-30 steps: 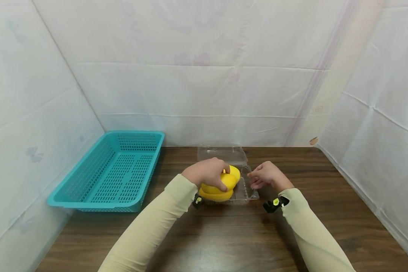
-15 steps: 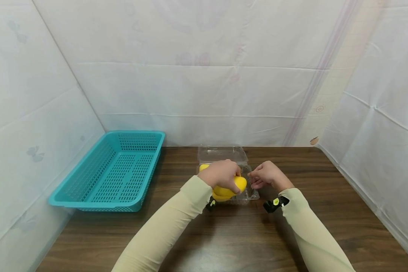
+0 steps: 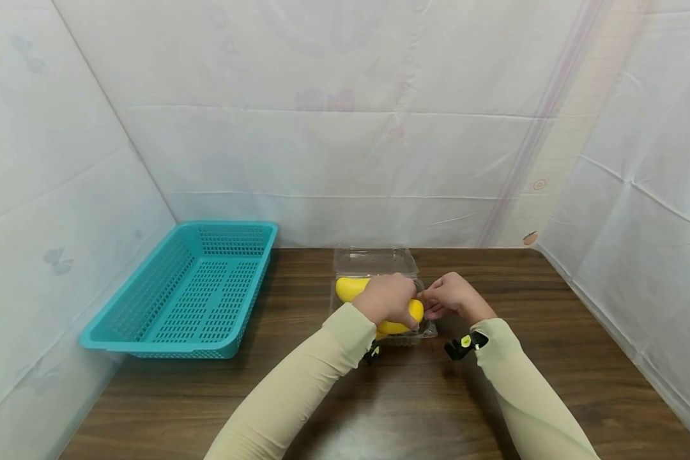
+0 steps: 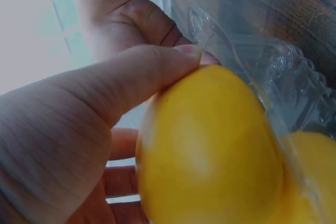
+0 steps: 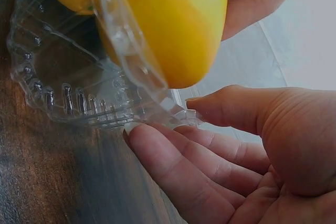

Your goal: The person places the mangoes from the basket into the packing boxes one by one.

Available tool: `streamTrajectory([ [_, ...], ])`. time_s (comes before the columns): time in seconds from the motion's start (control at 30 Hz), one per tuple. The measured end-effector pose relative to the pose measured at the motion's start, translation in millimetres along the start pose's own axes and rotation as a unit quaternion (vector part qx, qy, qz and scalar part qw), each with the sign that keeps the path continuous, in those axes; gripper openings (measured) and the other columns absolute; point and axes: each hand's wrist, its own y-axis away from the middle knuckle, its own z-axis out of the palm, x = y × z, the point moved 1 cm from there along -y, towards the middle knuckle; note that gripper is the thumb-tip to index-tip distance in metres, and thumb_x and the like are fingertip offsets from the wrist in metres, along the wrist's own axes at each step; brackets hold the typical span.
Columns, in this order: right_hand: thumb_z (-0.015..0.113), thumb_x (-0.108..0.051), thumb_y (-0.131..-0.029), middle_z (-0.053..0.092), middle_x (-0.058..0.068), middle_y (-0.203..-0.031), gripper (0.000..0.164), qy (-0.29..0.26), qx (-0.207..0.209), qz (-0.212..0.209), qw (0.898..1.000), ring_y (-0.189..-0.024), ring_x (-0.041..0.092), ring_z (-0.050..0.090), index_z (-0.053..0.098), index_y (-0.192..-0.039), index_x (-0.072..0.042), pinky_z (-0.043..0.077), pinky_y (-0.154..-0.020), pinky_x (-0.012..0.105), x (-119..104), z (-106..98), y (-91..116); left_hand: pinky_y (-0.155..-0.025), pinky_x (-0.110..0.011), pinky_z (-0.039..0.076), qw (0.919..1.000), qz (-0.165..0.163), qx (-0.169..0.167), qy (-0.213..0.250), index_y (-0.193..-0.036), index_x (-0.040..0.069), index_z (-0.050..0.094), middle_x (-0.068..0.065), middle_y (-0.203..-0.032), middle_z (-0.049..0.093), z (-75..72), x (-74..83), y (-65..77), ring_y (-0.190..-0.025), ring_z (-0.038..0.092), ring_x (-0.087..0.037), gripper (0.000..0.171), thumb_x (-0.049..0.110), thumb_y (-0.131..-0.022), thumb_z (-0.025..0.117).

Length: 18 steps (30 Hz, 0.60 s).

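Observation:
In the head view my left hand grips a smooth yellow mango over the base of a clear plastic clamshell box. Its thumb lies along the mango, and its fingers reach round the far side. Another yellow mango lies in the box to the left, partly covered by the hand. My right hand holds the right edge of the box; in the right wrist view the thumb and fingers close on a rim corner. The held mango hangs just above that rim. The lid is folded back.
A turquoise slotted basket stands at the left of the brown wooden table. White sheeting closes off the back and both sides. The box lid lies near the back sheet.
The left hand has moved to the right with the mango, toward the right hand. More of the mango left behind in the box shows. The right hand keeps its place at the box edge.

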Motion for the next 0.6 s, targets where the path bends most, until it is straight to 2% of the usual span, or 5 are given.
streamTrajectory([
  [0.13,0.067,-0.013,-0.099,0.076,0.015,-0.085,0.027,0.005,0.002,0.000,1.000,-0.068,0.019,0.076,0.072,-0.110,0.011,0.063,-0.066,0.034,1,0,-1,-0.067,-0.033,0.052,0.9999,-0.013,0.002,-0.006,-0.096,0.020,0.070,0.006,-0.083,0.062,3.0,3.4,-1.8,-0.073,0.059,-0.013,0.043,0.057,-0.079,0.083],
  [0.37,0.067,-0.012,-0.098,0.076,0.013,-0.083,0.024,0.013,-0.001,-0.004,1.000,-0.068,0.018,0.075,0.074,-0.106,0.009,0.063,-0.067,0.035,2,0,-2,-0.063,-0.030,0.053,0.9994,-0.030,0.012,-0.012,-0.098,0.020,0.071,0.006,-0.084,0.064,9.1,11.1,-2.7,-0.072,0.059,-0.011,0.043,0.056,-0.079,0.083],
  [0.6,0.065,-0.010,-0.096,0.075,0.013,-0.080,0.023,0.015,0.001,-0.010,1.000,-0.064,0.016,0.073,0.075,-0.102,0.010,0.064,-0.068,0.037,1,-1,1,-0.075,-0.035,0.061,0.9972,-0.057,0.026,-0.039,-0.111,0.021,0.073,0.004,-0.100,0.070,13.0,20.2,-4.3,-0.086,0.068,-0.014,0.053,0.061,-0.077,0.082],
])
